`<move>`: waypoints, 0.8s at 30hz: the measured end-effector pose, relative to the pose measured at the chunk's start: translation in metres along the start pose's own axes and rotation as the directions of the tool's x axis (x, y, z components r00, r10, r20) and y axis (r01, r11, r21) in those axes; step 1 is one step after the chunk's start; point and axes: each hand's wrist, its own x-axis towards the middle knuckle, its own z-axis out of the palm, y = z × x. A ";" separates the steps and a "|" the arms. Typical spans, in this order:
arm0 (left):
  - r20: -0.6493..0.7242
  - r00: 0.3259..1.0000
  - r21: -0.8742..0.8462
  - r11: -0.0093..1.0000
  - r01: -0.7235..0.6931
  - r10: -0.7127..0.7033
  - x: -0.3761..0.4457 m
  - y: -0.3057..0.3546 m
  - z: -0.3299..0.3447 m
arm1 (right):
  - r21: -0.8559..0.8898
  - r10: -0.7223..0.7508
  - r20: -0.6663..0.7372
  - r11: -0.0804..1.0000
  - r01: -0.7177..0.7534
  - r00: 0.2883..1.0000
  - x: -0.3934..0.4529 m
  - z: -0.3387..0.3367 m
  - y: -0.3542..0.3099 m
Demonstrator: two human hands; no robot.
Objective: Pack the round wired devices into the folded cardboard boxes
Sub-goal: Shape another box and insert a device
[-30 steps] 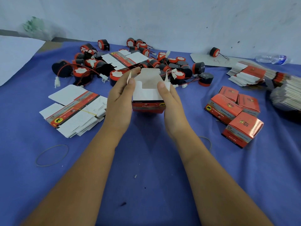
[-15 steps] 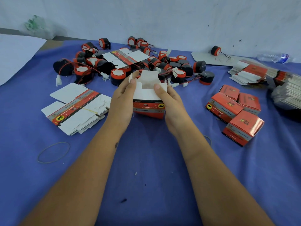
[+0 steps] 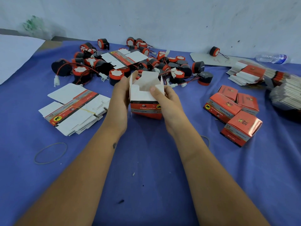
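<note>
Head view, looking down on a blue-covered tabletop (image 3: 146, 185). Both hands hold one half-built cardboard box (image 3: 145, 101) at centre, just above the cloth, open end up w/ white flaps standing. Left hand (image 3: 119, 101) wraps the box's left side, fingers curled round the far edge. Right hand (image 3: 169, 101) clamps the right side, thumb pressed on the near white flap, other fingers curled behind. So both grips are closed on the box; nothing visible inside it from this angle.

Round wired devices (image 3: 146, 62), black bodies w/ red caps and red wires w/ white plugs, lie in a loose heap just behind the box, spreading left and right. One flat carton blank (image 3: 125, 58) lies on top of the heap. One stray device (image 3: 214, 51) sits apart near the wall, on a pale sheet.

Left of the hands: banded stack of flat carton blanks (image 3: 75, 110). Nearer, a loose rubber band (image 3: 50, 153) on the cloth. Right: four closed red boxes (image 3: 234, 110) grouped touching each other. Far right: more stacked flat blanks (image 3: 263, 74), partly blurred. Plastic bottle (image 3: 272, 58) lies on its side by the wall.
</note>
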 end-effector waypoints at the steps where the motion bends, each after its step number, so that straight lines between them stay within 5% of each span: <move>1: 0.003 1.000 -0.055 0.998 0.024 -0.024 0.000 0.000 0.000 | -0.005 0.000 -0.005 1.000 0.000 1.000 0.001 0.000 0.000; 4: -0.042 0.994 -0.109 0.989 0.095 -0.100 0.000 0.001 0.002 | 0.008 0.016 -0.004 1.000 -0.016 1.000 0.004 0.001 0.003; 9: -0.086 0.994 0.034 0.997 0.074 -0.071 0.004 -0.002 0.006 | 0.093 0.046 -0.001 0.995 -0.046 0.999 0.005 0.004 0.005; 17: -0.071 0.997 0.238 0.971 0.016 0.001 0.004 -0.009 0.011 | 0.194 -0.139 0.059 0.973 0.126 0.988 -0.001 0.007 0.000; 24: -0.125 0.992 0.197 0.980 0.016 0.009 0.006 -0.008 0.012 | 0.447 -0.059 0.188 0.894 -0.032 0.980 0.002 -0.001 -0.003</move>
